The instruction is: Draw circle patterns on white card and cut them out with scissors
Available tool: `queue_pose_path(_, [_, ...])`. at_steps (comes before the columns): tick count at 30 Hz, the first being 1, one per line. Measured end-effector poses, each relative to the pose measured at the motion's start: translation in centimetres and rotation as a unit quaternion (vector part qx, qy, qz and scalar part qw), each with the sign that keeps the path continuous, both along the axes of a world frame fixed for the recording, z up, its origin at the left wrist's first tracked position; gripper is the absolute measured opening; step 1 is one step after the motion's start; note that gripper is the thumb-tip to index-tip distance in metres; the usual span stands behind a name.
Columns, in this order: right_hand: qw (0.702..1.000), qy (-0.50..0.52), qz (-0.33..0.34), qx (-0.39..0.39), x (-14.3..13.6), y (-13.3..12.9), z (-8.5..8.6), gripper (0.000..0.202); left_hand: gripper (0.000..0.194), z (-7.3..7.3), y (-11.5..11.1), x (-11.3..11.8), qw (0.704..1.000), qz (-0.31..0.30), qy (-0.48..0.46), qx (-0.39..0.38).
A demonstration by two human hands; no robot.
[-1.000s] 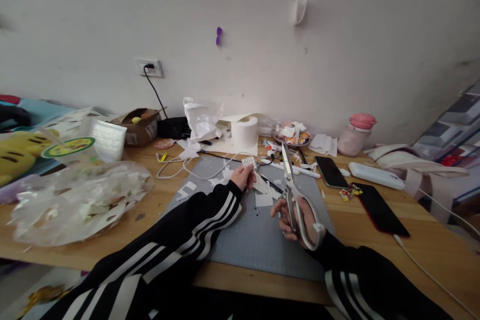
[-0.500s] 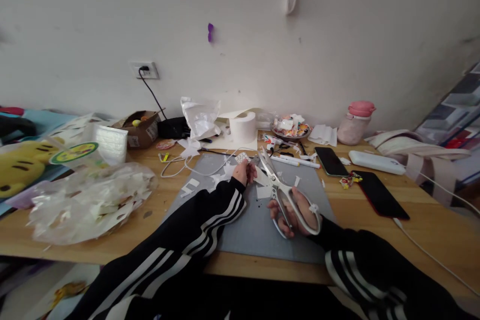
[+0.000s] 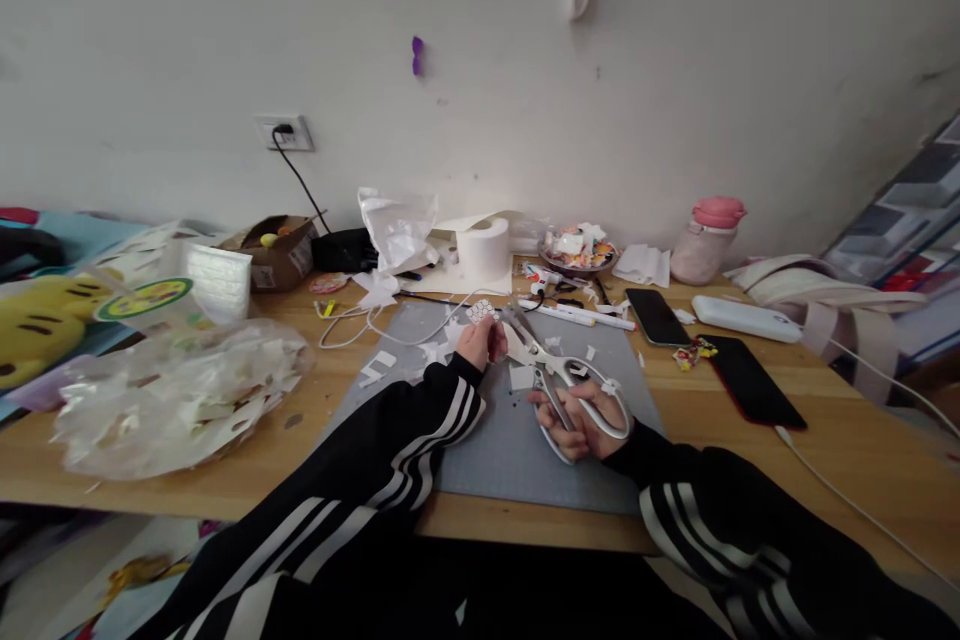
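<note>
White scissors (image 3: 553, 362), held in the right hand (image 3: 585, 423), slant toward the mat's (image 3: 517, 460) far left corner, tips just beside the left hand (image 3: 475, 344), which pinches the card (image 3: 482, 312) near the far edge.

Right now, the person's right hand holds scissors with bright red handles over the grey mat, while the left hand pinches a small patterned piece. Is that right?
Not quite: the head view shows white and grey handles, not red. The right hand does hold the scissors over the grey mat, while the left hand pinches a small patterned piece.
</note>
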State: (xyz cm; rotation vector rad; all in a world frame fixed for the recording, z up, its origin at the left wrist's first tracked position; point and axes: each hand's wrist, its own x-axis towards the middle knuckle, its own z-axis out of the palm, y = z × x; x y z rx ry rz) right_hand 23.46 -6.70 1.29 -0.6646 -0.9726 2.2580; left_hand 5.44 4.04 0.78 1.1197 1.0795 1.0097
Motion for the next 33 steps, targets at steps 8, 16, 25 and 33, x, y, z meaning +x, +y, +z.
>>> queue_pose_path(8, [1.0, 0.002, 0.018, -0.003, -0.1, -0.3, -0.1, 0.039, 0.042, -0.4, -0.4, 0.3, 0.998, -0.021, 0.011, 0.057])
queue_pose_path(16, [1.0, 0.005, 0.007, -0.011, -0.1, -0.6, 0.1, 0.038, 0.047, 0.2, -1.3, -0.2, 0.99, -0.06, 0.028, 0.121])
queue_pose_path(25, [1.0, 0.017, 0.021, -0.014, 0.0, -0.4, -0.3, 0.037, 0.041, 0.5, -1.4, -0.3, 0.986, -0.068, 0.055, 0.14])
queue_pose_path(33, [0.999, 0.022, 0.021, -0.014, 0.1, -0.4, -0.5, 0.044, 0.046, -0.1, -0.8, -0.1, 0.986, -0.051, 0.048, 0.15])
